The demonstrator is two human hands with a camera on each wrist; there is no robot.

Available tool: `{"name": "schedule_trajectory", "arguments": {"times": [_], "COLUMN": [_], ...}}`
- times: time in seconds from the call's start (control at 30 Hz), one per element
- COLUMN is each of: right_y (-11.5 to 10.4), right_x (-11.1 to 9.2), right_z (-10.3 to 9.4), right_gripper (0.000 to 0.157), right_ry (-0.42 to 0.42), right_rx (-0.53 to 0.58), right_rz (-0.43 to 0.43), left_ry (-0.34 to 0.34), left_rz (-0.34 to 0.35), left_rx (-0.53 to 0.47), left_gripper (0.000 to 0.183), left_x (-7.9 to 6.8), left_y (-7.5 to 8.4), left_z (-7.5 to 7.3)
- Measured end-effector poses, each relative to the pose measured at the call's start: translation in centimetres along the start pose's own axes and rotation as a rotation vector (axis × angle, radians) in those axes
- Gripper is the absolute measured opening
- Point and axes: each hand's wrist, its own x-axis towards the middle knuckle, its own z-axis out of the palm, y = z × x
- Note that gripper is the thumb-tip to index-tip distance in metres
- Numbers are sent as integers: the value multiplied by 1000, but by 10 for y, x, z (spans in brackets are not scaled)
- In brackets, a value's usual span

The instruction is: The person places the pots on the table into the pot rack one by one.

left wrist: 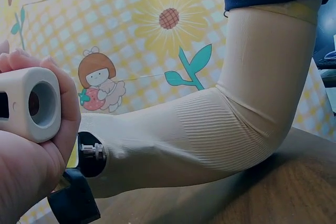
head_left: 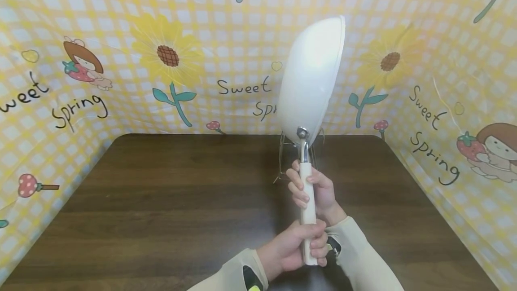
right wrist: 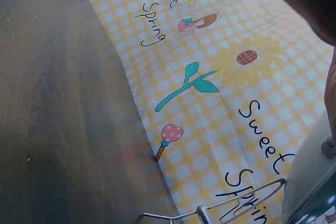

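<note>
A white frying pan (head_left: 308,75) is held up on its side over the table, its rounded outer face toward the left and its rim to the right. Its white handle (head_left: 308,214) points down toward me, joined to the pan by a metal neck. My right hand (head_left: 323,190) grips the upper part of the handle, fingers wrapped round it. Below, my left hand (head_left: 291,246) holds the handle's lower end; the hollow handle end (left wrist: 44,104) shows in the left wrist view. Behind the pan stands a wire rack (right wrist: 203,214), partly hidden by it in the head view.
The dark wooden table (head_left: 161,201) runs back to a yellow checked cloth (head_left: 226,35) that rises on the left, back and right. Both forearms wear pale sleeves (left wrist: 152,150), with a black wrist mount (left wrist: 79,198) on the left one.
</note>
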Motion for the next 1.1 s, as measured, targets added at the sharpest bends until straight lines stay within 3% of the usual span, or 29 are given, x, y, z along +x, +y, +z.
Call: {"name": "schedule_trajectory", "arguments": {"times": [0.47,0.93,1.1], "right_y": [-4,-4,-3], "right_x": [-9,-16,-18], "right_z": [-7,-17,-18], "right_gripper": [27,29,28], "right_ry": [-19,-39,-40], "right_rx": [26,23,34], "right_rz": [28,52,60], "left_ry": [34,44,76], "left_rz": [-9,-87,-88], "left_rx": [13,16,28], "left_gripper": [23,22,22], "left_x": [6,10,10], "left_y": [-10,-15,-17], "left_z": [-4,-11,-12]}}
